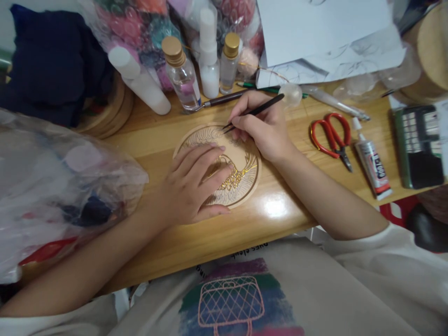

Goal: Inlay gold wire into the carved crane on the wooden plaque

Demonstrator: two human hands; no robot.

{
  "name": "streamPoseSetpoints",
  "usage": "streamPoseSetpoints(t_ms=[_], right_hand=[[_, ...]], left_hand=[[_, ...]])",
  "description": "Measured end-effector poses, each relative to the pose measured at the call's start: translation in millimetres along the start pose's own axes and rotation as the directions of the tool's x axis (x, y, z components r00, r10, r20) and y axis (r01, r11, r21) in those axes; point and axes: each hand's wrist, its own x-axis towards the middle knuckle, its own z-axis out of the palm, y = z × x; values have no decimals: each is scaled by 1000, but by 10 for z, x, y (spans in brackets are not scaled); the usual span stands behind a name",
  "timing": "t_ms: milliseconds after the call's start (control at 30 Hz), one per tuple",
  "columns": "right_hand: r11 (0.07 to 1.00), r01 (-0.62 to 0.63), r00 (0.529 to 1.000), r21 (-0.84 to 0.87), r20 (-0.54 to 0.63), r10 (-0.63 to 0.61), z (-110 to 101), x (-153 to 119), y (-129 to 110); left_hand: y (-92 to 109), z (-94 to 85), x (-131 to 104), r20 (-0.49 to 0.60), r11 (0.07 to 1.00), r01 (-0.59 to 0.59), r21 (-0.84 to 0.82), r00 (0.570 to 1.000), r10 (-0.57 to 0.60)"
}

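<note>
A round wooden disc (241, 158) with a dark inner ring lies on the table, bearing fine line drawing and gold wire shapes. My left hand (192, 182) rests flat over its left part, fingers spread, hiding some of the pattern. Held in my right hand (264, 123) are black tweezers (268, 105), their tips at the upper part of the disc. Whether anything is between the tips is too small to tell.
Bottles (182, 77) and a dark-handled tool (224, 99) are beyond the disc. Red-handled pliers (331, 135), a glue tube (374, 163) and a dark case (420, 147) lie right. Plastic bags (66, 172) cover the left; papers (325, 32) are at the back.
</note>
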Motion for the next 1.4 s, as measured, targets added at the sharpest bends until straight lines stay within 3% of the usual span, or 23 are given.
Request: streamPoseSetpoints(t_ms=[167,433,900,1200,1400], right_hand=[[1000,11,1000,8,16,-11,-8,-1,-2],[1000,18,1000,16,23,-19,-13,0,7],[1000,16,1000,13,11,-16,-5,-1,-12],[1000,5,1000,27,-7,-5,17,-14,-42],[999,0,1000,33,-14,1,29,-11,-65]], left_hand=[[-16,33,-10,-67,998,-57,-26,996,55],[-20,36,-7,-80,992,-105,-64,992,100],[-4,63,-18,38,991,-105,-87,993,108],[-22,54,-6,-14,992,-83,-92,997,82],[-24,72,-21,20,991,-96,-96,995,99]])
